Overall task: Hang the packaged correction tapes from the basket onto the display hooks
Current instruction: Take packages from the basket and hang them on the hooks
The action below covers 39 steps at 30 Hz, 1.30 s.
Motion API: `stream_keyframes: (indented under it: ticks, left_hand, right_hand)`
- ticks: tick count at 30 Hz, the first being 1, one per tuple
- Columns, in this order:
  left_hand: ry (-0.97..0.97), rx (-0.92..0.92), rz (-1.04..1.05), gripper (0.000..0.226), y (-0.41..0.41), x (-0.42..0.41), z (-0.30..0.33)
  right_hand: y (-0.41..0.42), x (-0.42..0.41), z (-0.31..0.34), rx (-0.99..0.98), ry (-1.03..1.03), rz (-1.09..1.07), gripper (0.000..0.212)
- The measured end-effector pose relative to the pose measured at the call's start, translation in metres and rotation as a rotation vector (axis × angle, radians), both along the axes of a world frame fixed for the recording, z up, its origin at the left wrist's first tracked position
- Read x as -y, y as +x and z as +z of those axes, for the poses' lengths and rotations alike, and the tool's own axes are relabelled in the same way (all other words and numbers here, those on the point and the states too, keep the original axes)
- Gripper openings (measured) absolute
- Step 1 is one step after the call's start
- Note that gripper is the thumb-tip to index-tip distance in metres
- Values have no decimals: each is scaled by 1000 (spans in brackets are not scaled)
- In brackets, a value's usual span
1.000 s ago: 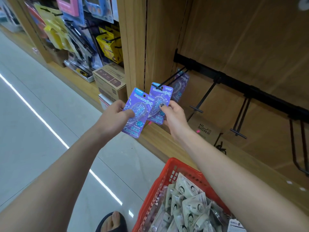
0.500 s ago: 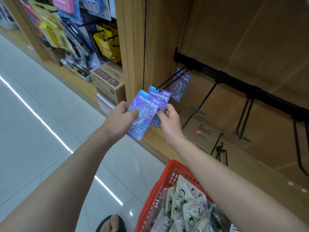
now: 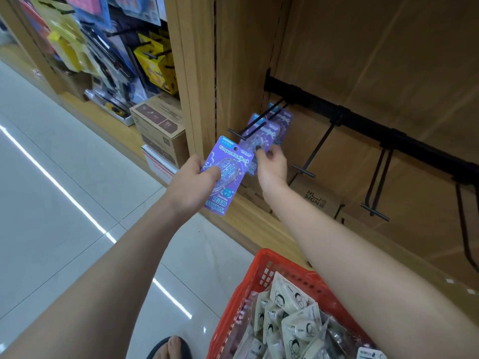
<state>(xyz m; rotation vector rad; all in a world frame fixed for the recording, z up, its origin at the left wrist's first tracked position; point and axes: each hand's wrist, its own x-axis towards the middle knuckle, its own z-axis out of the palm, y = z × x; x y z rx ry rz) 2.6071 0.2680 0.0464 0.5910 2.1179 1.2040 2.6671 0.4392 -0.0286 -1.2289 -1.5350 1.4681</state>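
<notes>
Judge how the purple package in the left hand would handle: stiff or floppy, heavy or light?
Probably stiff: the purple package stays flat though the left hand pinches only one edge. Likely light, given that thumb-and-finger hold. Its glossy blister may be slippery.

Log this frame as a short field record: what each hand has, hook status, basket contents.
left hand: holds a purple pack, not yet on a hook
right hand: grips a second purple pack already threaded on the leftmost hook
other hooks: bare
basket: red, holding pale packets
</notes>
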Motion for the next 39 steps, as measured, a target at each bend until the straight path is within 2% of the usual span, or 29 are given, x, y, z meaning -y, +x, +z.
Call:
stream_keyframes:
  ticks: [3,7,13,16,19,21,23,26,29,31,34,39]
  left_hand:
    - [23,23,5,25,1,-6,-2]
    - [37,43,-5,23,3,-12,-3]
    - [27,61,-31,25,9,-19,-4]
    - [29,50,-29,26,10,-19,-2]
    - [49,36,-5,22,7,-17,-2]
    - [76,12,22,18,4,-15,-2]
    - [113,0,39,14,1,-14,0]
    - [139,2,30,12,0,-13,2]
    - [103,-60,25,32,-3,-12,-1]
    - [114,-144,94,53,-11,-12,-3]
    - [197,-211,159,66,-25,-19,-4]
    - [249,-333,208,67,-35,-47,-10]
  right_hand:
    - [-5,-28,0,14,-21,-66,23]
    - [-3,-50,-6,81,26,-100,13]
    - [8,-45,-1,173,-81,-71,47]
    - [23,-25,5,187,-147,-17,45]
    - [38,3,18,-60,-318,114,30]
    - [47,20,28,-264,-419,272,36]
    - [51,33,36,-340,-449,412,36]
    - [49,43,40,-307,-359,453,18]
    - [47,44,34,-242,-286,389,9]
    - [47,42,30,-178,-224,342,7]
    - [45,38,24,-92,-112,320,8]
    - [44,36,13,21,55,326,8]
